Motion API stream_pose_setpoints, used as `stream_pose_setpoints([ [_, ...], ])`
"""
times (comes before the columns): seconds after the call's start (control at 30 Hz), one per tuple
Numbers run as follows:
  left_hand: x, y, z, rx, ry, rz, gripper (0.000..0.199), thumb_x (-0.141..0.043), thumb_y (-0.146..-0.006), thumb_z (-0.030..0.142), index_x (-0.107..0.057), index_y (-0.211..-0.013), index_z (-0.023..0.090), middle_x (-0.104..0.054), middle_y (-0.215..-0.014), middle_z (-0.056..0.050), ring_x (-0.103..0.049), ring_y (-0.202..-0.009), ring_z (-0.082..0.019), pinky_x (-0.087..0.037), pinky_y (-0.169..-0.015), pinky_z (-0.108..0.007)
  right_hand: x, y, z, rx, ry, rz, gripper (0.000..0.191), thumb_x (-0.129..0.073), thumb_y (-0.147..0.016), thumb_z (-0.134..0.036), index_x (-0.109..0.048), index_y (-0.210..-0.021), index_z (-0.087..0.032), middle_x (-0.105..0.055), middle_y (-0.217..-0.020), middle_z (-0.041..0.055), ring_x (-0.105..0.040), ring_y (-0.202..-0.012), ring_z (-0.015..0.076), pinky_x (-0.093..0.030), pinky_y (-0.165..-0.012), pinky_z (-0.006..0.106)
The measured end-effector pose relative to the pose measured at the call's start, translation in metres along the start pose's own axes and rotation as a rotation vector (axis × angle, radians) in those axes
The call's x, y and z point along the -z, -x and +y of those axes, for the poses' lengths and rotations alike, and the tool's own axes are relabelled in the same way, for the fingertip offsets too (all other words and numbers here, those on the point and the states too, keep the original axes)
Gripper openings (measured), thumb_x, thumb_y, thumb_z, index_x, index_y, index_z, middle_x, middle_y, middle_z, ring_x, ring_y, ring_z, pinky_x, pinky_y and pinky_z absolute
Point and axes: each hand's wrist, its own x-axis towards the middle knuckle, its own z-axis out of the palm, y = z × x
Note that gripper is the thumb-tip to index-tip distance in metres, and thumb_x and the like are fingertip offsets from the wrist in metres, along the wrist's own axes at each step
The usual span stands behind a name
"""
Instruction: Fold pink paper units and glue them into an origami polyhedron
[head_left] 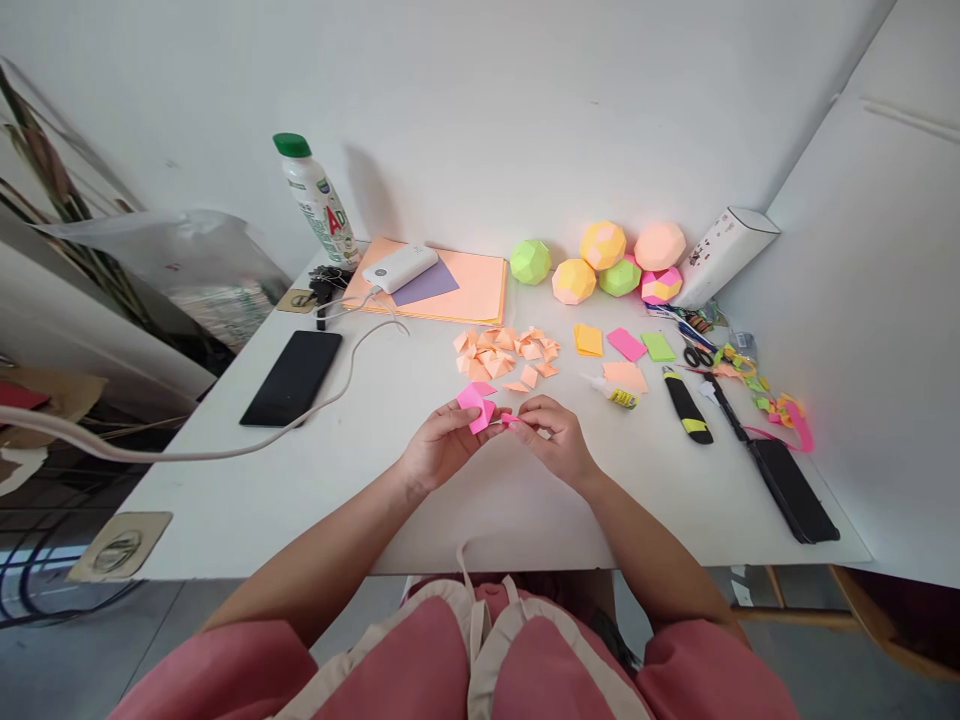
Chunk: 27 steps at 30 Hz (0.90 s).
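Above the white table, my left hand (442, 445) is closed on a folded pink paper piece (475, 404), held between thumb and fingers. My right hand (556, 440) pinches a smaller pink paper piece (511, 419), and the fingertips of both hands nearly meet there. Just beyond the hands lies a loose pile of folded peach paper pieces (491, 358). A glue bottle (616, 394) rests on its side to the right of the pile, by a peach paper stack (625, 376). Orange (588, 340), pink (626, 345) and green (658, 347) paper squares lie behind it.
Several paper balls (574, 281) line the wall. At left are a black phone (292, 378), a white cable (225, 453), a power bank (400, 268) on peach sheets (472, 287) and a bottle (322, 205). A cutter (687, 405), scissors (698, 356) and black case (793, 490) lie right.
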Motion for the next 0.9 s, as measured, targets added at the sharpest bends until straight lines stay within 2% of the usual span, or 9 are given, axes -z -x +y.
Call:
stream_pose_setpoints([
  [0.1, 0.0, 0.0, 0.0, 0.001, -0.03, 0.013, 0.01, -0.068, -0.07, 0.018, -0.069, -0.079, 0.014, -0.068, -0.08, -0.005, -0.062, -0.088, -0.019, -0.049, -0.079, -0.031, 0.005, -0.001, -0.002, -0.141, -0.144, -0.007, 0.021, -0.065, -0.078, -0.037, -0.065, -0.067, -0.018, -0.056, -0.069, 0.0019, -0.053, -0.065, 0.0132, -0.045, -0.062, 0.029],
  [0.2, 0.001, 0.001, 0.0, 0.04, -0.093, -0.006, 0.008, -0.068, -0.069, 0.019, -0.068, -0.075, 0.013, -0.066, -0.075, -0.005, -0.06, -0.074, -0.015, -0.047, -0.069, -0.028, 0.008, -0.002, -0.001, -0.259, -0.314, -0.064, 0.023, -0.066, -0.076, -0.038, -0.065, -0.067, -0.017, -0.055, -0.062, -0.0001, -0.052, -0.058, 0.0117, -0.045, -0.061, 0.029],
  [0.27, 0.001, 0.001, -0.001, 0.076, -0.126, -0.032, 0.009, -0.068, -0.069, 0.02, -0.067, -0.074, 0.013, -0.064, -0.07, -0.004, -0.057, -0.066, -0.013, -0.046, -0.067, -0.027, 0.008, -0.003, 0.001, -0.308, -0.385, -0.125, 0.025, -0.067, -0.076, -0.039, -0.065, -0.065, -0.017, -0.056, -0.06, -0.0003, -0.052, -0.056, 0.0113, -0.044, -0.06, 0.029],
  [0.4, 0.001, 0.001, -0.002, 0.095, -0.153, -0.055, 0.011, -0.068, -0.068, 0.022, -0.067, -0.074, 0.013, -0.062, -0.066, -0.004, -0.055, -0.062, -0.013, -0.045, -0.067, -0.029, 0.006, -0.004, 0.007, -0.391, -0.469, -0.198, 0.026, -0.07, -0.073, -0.04, -0.065, -0.066, -0.016, -0.057, -0.059, -0.0003, -0.052, -0.055, 0.0108, -0.044, -0.057, 0.029],
  [0.9, 0.004, -0.001, -0.003, 0.081, -0.168, -0.085, 0.009, -0.066, -0.07, 0.022, -0.065, -0.073, 0.014, -0.062, -0.068, -0.004, -0.056, -0.065, -0.015, -0.045, -0.074, -0.034, 0.005, -0.004, 0.009, -0.454, -0.591, -0.238, 0.019, -0.074, -0.07, -0.035, -0.07, -0.073, -0.017, -0.062, -0.065, 0.0002, -0.052, -0.053, 0.0086, -0.044, -0.056, 0.027],
])
